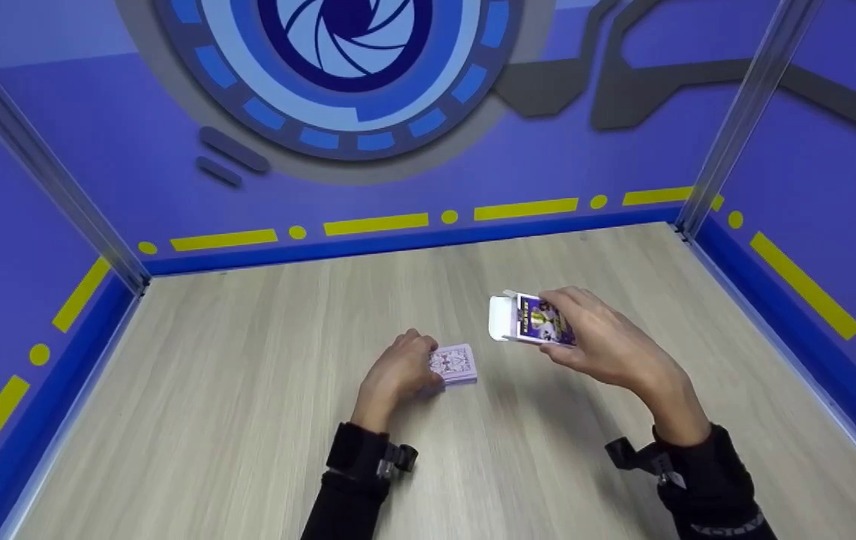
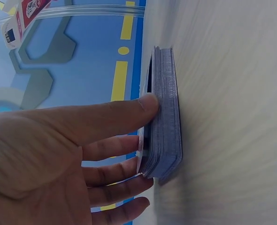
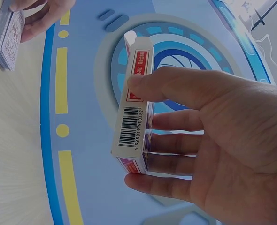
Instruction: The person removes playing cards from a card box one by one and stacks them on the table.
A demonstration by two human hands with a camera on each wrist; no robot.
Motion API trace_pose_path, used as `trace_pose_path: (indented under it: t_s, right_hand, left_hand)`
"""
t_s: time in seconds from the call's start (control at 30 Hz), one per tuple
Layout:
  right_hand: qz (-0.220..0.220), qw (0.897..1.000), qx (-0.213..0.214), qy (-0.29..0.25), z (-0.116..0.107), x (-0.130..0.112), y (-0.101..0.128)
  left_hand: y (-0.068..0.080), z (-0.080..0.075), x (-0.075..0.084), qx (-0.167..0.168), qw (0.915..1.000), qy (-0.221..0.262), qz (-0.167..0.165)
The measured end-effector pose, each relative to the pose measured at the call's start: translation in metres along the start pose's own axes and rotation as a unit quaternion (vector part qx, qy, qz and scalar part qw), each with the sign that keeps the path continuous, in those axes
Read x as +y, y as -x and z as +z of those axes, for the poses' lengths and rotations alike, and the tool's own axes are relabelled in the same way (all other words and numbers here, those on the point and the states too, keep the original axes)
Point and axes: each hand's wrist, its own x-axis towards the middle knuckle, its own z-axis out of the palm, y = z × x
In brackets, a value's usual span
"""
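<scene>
A deck of playing cards [image 1: 455, 363] with patterned backs lies stacked on the wooden table. My left hand [image 1: 400, 365] grips its left end, thumb [image 2: 149, 105] on the near long side and fingers on the far side; the top cards fan slightly apart in the left wrist view. Raised above the table to the right, my right hand [image 1: 599, 334] holds a card box [image 3: 134, 105] between thumb and fingers. The box has a purple printed face, a barcode on its side and a white flap [image 1: 503, 318] open towards the deck.
The pale wooden table [image 1: 247, 390] is enclosed by blue-purple printed panels [image 1: 397, 187] at the back and both sides, with metal posts [image 1: 731, 112] at the corners. Each wrist wears a black strap with a small camera mount [image 1: 401, 457].
</scene>
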Motion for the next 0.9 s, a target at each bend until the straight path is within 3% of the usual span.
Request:
trace_pose_path:
  t_s: [0.67,0.77,0.9]
  right_hand:
    - [-0.005,1.0,0.003,-0.006,0.001,0.0,0.0]
    - [-0.005,1.0,0.005,-0.001,0.001,0.0,0.0]
    - [-0.009,1.0,0.009,0.005,0.001,0.0,-0.001]
  left_hand:
    - [0.002,-0.003,0.003,0.001,1.0,-0.009,-0.004]
    - [0.003,-0.009,0.005,0.052,0.9986,0.0,-0.009]
    - [0.008,-0.022,0.019,0.17,0.9852,0.023,0.009]
